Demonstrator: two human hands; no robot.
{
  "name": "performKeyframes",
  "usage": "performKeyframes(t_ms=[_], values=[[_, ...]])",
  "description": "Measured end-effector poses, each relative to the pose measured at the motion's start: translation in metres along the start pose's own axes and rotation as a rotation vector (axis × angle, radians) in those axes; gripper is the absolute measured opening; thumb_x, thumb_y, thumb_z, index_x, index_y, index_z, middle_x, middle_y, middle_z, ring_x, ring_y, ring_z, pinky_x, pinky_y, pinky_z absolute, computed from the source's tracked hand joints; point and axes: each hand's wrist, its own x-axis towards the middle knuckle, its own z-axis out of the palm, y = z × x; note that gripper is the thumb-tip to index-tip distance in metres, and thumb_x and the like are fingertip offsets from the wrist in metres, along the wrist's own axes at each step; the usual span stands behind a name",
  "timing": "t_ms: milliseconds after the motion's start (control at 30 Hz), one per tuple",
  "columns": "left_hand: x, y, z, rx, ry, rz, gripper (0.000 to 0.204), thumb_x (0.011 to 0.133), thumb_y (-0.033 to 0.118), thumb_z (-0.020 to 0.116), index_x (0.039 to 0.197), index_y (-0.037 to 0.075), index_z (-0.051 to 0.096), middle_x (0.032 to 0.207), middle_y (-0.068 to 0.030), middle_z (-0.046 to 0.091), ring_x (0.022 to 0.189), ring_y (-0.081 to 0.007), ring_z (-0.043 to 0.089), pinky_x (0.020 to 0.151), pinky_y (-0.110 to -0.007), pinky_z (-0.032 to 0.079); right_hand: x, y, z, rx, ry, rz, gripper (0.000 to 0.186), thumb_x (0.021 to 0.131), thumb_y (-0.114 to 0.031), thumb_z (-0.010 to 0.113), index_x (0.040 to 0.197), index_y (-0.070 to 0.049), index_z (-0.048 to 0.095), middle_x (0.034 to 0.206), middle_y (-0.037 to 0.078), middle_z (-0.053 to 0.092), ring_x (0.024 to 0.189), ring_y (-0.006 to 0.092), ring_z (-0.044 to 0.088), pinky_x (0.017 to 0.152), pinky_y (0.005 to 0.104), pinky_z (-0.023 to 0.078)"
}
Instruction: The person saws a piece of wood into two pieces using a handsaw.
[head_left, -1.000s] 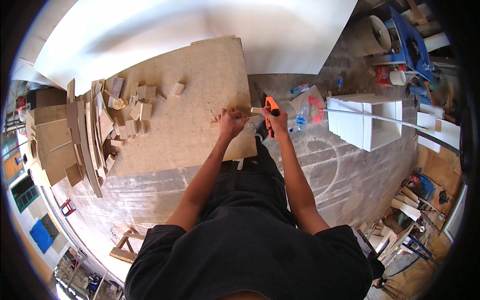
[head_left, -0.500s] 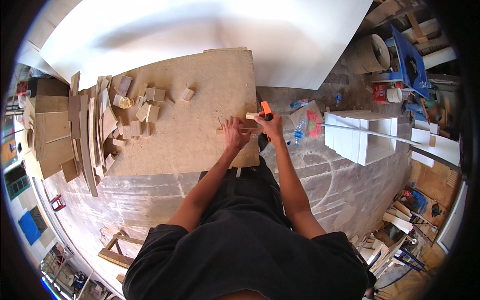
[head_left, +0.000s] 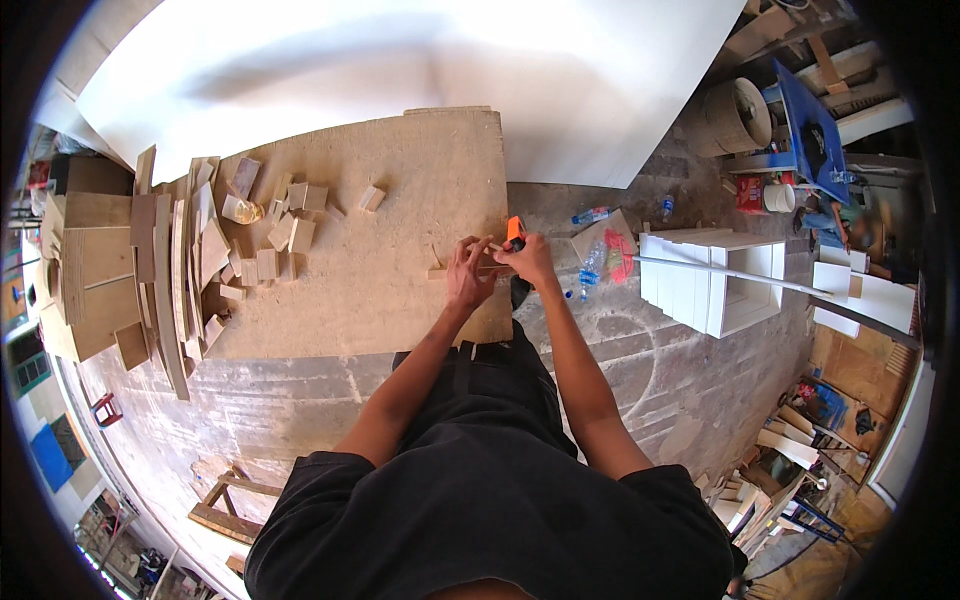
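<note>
At the right edge of the plywood tabletop [head_left: 400, 312], my hands work close together. Bent fingers of my left hand [head_left: 468, 274] close on a small wood piece [head_left: 495, 248], mostly hidden by the fingers. Beside it, my right hand [head_left: 534, 260] is closed around an orange-and-black hand tool [head_left: 516, 229], whose exact kind I cannot make out. A thin wooden strip [head_left: 436, 274] lies on the tabletop beneath my hands, its left end showing.
Several wood offcuts [head_left: 300, 235] lie at the tabletop's left, beside stacked boards [head_left: 150, 240]. A large white panel [head_left: 570, 110] stretches across the far side. Plastic bottles [head_left: 592, 260] and a white cabinet [head_left: 715, 280] are on the floor to the right.
My left hand has lifted its fingers from the strip to the small wood piece. My right hand has shifted slightly left and turned the tool, bringing both hands closer.
</note>
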Motion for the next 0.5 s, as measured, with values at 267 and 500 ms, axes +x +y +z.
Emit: performKeyframes(t_ms=[267, 500], values=[[0.0, -0.003, 0.012, -0.072, 0.018, 0.042, 0.06, 0.069, 0.011, 0.085, 0.126, 0.015, 0.066, 0.134, -0.0116, 0.05, 0.093, -0.0275, 0.066, 0.083, -0.04, 0.057, 0.007, 0.042, 0.003, -0.155, 0.151, -0.151, 0.04, 0.064, -0.033, 0.09, 0.084, -0.002, 0.074, 0.08, 0.015, 0.074, 0.079, 0.0297, 0.073, 0.073, 0.0383, 0.056], [-0.002, -0.004, 0.009, -0.091, 0.024, -0.023, 0.061, 0.069, 0.014, 0.089, 0.125, 0.011, 0.066, 0.127, -0.0128, 0.057, 0.099, -0.028, 0.065, 0.083, -0.04, 0.057, -0.027, 0.053, -0.009, 0.089, 0.044, 0.041, 0.053, 0.065, -0.031, 0.092, 0.105, -0.002, 0.074, 0.093, 0.016, 0.075, 0.093, 0.0297, 0.073, 0.08, 0.0394, 0.056]])
